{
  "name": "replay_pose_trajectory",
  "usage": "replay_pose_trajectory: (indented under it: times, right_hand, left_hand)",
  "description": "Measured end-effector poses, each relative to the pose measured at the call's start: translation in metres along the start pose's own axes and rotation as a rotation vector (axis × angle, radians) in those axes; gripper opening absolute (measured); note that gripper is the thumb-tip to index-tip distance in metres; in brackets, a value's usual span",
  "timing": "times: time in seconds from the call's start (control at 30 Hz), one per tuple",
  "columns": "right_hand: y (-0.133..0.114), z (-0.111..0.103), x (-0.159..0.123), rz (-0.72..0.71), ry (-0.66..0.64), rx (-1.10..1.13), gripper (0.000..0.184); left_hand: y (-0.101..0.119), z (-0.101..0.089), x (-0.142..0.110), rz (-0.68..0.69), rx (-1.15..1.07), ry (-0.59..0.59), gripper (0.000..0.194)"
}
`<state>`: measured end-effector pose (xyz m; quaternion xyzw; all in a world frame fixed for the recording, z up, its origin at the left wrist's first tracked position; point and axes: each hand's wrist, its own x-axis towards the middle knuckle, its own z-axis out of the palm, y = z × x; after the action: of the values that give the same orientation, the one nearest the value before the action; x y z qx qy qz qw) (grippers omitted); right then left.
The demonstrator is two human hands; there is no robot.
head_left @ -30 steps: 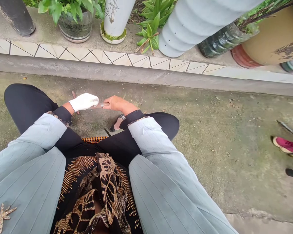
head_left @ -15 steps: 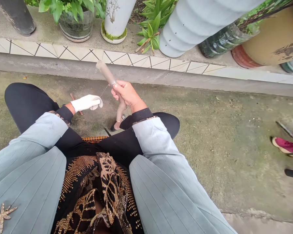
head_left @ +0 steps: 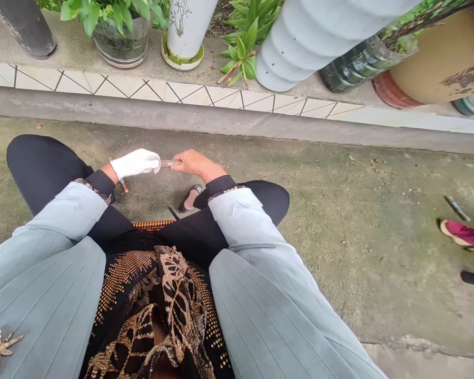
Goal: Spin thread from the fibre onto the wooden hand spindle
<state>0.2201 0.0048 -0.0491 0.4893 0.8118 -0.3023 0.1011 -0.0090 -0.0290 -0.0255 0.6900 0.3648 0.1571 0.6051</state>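
A short, pale brown stick (head_left: 166, 163) lies roughly level between my hands, with a thin shiny band round it close to my right fingers. My left hand (head_left: 137, 162), in a white glove, is closed round its left end. Bare, my right hand (head_left: 193, 160) grips the stick from the other side, and its right end is hidden in or behind that hand. Under my left wrist a reddish-brown stick (head_left: 124, 184) is on the concrete ground, partly covered by the glove.
Beyond my knees runs a tiled ledge (head_left: 150, 90) bearing several plant pots, among them a tall ribbed pale pot (head_left: 300, 47). A foot in a black shoe (head_left: 190, 199) shows between my legs. At far right are a dark red shoe (head_left: 460, 231) and a grey bar (head_left: 457, 208) on the ground.
The stick has swung from raised and slanting down to level. My left hand, earlier apart from it with a thin strand running between, has moved right onto the stick. My right hand has lowered slightly.
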Motion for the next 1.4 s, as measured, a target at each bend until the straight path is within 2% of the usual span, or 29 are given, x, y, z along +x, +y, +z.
replay_pose_trajectory:
  times: [0.1,0.17,0.27,0.37,0.47,0.57,0.63,0.7,0.83,0.93,1.03,1.1,1.2,1.4]
  right_hand:
    - [-0.008,0.002,-0.002,-0.16,-0.16,0.027,0.024]
    - [-0.015,0.001,-0.007,-0.254,-0.214,0.079,0.022]
    - [-0.023,-0.005,-0.017,-0.364,-0.185,0.151,0.022]
    - [-0.027,-0.011,-0.025,-0.402,-0.088,0.244,0.025]
    - [-0.025,-0.014,-0.024,-0.335,0.096,0.429,0.032]
    - [-0.017,-0.011,-0.014,-0.16,0.295,0.575,0.04]
    - [-0.013,-0.008,-0.008,-0.054,0.359,0.535,0.041]
    - [-0.011,-0.006,-0.005,0.023,0.367,0.394,0.038]
    - [-0.017,-0.004,-0.007,0.08,0.27,0.036,0.031]
    - [-0.022,-0.002,-0.007,0.048,0.093,-0.142,0.03]
    - [-0.022,0.003,-0.006,-0.057,-0.108,-0.166,0.028]
    - [-0.021,0.005,-0.005,-0.139,-0.179,-0.11,0.027]
    - [-0.018,0.003,-0.009,-0.251,-0.182,0.015,0.023]
    - [-0.019,-0.014,-0.025,-0.298,-0.151,0.388,0.024]
  left_hand:
    - [-0.003,-0.006,-0.001,0.02,0.161,0.079,0.028]
    - [-0.007,-0.01,0.0,0.01,0.223,0.129,0.027]
    - [-0.017,-0.013,0.004,-0.004,0.228,0.152,0.027]
    - [-0.027,-0.01,0.008,-0.049,0.154,0.161,0.029]
    - [-0.032,0.003,0.011,-0.123,0.04,0.137,0.032]
    - [-0.03,0.019,0.012,-0.094,-0.078,0.075,0.034]
    - [-0.027,0.026,0.012,-0.057,-0.09,0.051,0.033]
    - [-0.024,0.028,0.013,-0.041,-0.058,0.057,0.031]
    - [-0.021,0.024,0.014,-0.007,0.102,0.044,0.029]
    - [-0.018,0.021,0.014,-0.071,0.371,0.023,0.029]
    - [-0.014,0.017,0.015,-0.148,0.683,0.008,0.025]
    - [-0.011,0.013,0.014,-0.138,0.789,-0.007,0.021]
    - [-0.011,0.004,0.012,-0.084,0.74,-0.013,0.021]
    - [-0.025,-0.006,0.008,-0.024,0.262,0.013,0.034]
